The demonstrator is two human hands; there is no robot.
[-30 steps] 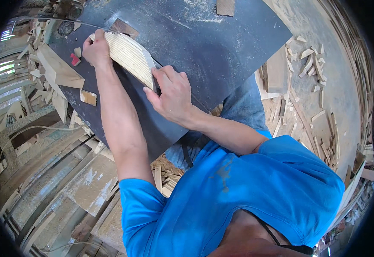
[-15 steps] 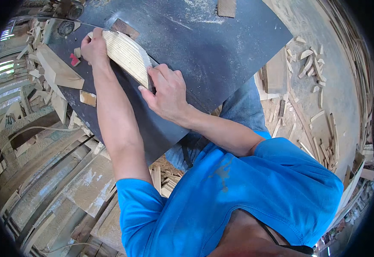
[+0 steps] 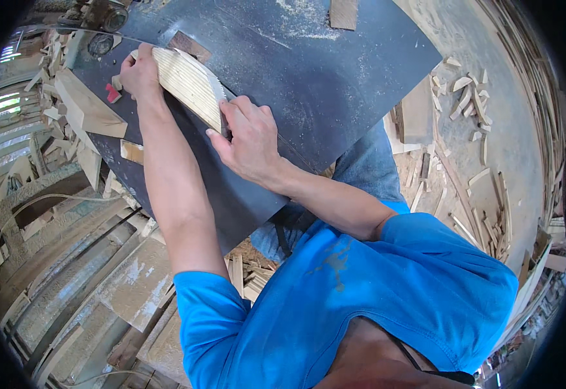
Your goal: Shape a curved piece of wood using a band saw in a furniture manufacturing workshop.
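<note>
A pale, ridged wooden piece (image 3: 189,89) with one curved edge lies on a dark, dusty machine table (image 3: 335,84). My left hand (image 3: 140,74) is closed round its far left end, fingers curled over the tip. At the near right end, my right hand (image 3: 252,137) pinches the piece between thumb and fingers. A small brown wood block (image 3: 189,46) sits just beyond the curved edge. Left of my left hand is a small red object (image 3: 113,93), its kind unclear. A short wood offcut (image 3: 132,152) lies beside my left forearm.
Another block (image 3: 343,14) rests at the table's far side. Machine parts (image 3: 111,16) stand at the far left corner. A large angled board (image 3: 85,104) lies along the left edge. Scrap pieces (image 3: 471,104) cover the floor at right; stacked timber (image 3: 134,279) fills the lower left.
The wooden piece and both hands have shifted slightly to the left. Both hands keep the same hold on it.
</note>
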